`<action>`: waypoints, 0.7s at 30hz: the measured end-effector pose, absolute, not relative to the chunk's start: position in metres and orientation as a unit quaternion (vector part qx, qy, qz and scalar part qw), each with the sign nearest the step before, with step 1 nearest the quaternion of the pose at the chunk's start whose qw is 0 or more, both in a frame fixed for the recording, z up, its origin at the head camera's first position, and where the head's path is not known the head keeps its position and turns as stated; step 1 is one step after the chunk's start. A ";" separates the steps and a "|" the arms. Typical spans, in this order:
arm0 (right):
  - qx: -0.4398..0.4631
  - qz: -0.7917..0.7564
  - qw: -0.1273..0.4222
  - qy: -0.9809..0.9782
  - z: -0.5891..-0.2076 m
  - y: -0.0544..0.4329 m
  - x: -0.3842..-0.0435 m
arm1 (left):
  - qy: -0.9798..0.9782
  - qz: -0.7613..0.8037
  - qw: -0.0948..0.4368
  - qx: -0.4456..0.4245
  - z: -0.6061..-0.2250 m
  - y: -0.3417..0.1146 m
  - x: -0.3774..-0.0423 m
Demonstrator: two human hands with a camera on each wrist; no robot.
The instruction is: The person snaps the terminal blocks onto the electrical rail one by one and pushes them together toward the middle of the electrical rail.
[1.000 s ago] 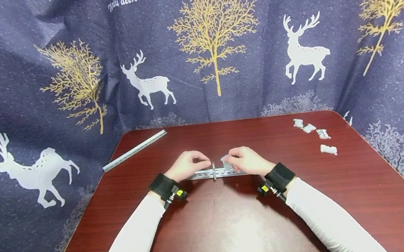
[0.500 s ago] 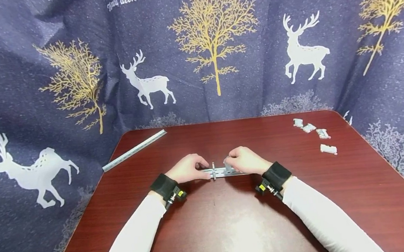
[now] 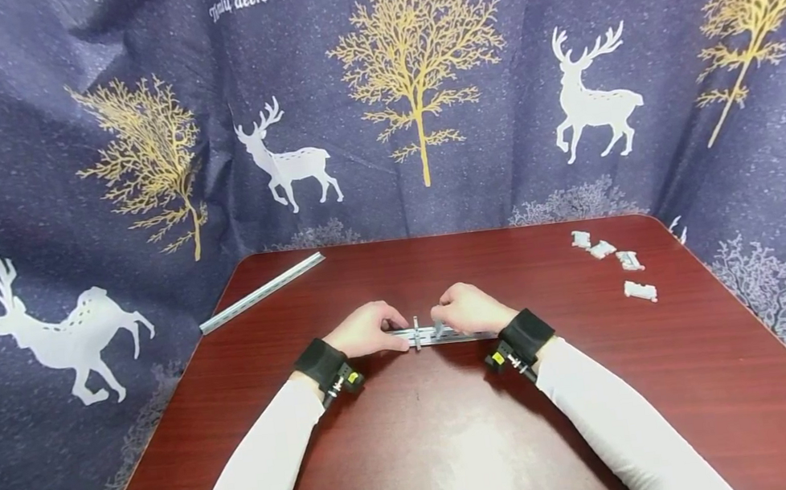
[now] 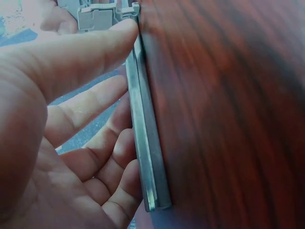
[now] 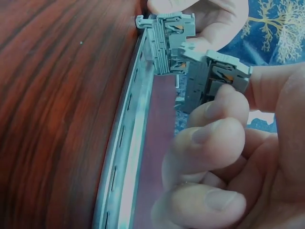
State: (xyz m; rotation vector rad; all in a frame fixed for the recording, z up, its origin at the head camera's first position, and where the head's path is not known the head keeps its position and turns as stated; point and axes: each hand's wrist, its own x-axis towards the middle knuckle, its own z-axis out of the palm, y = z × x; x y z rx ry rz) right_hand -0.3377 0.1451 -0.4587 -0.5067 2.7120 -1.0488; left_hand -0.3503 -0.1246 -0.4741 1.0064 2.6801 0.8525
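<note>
A slotted metal DIN rail (image 5: 125, 157) lies across the middle of the table. One grey terminal block (image 3: 417, 333) stands upright on it. My left hand (image 3: 368, 330) grips the rail left of this block, thumb along the near side and fingers at the far side. In the left wrist view the thumb's tip touches or nearly touches the mounted block (image 4: 97, 18). My right hand (image 3: 471, 309) pinches a second terminal block (image 5: 196, 78) by its upper part. It is tilted over the rail, just right of the first; whether it touches the rail cannot be seen.
Another metal rail (image 3: 262, 294) lies slantwise at the table's back left. Several loose terminal blocks (image 3: 628, 260) are scattered at the back right. A patterned curtain (image 3: 376, 223) hangs behind the table (image 3: 530, 423).
The left hand has come down from beside the rail to grip it. My right hand has moved slightly left, and its terminal block has turned from broadside to nearly edge-on.
</note>
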 end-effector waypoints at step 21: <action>-0.153 -0.285 0.113 0.939 -0.456 0.131 -0.350 | 0.901 0.279 0.084 0.322 -0.474 -0.123 -0.349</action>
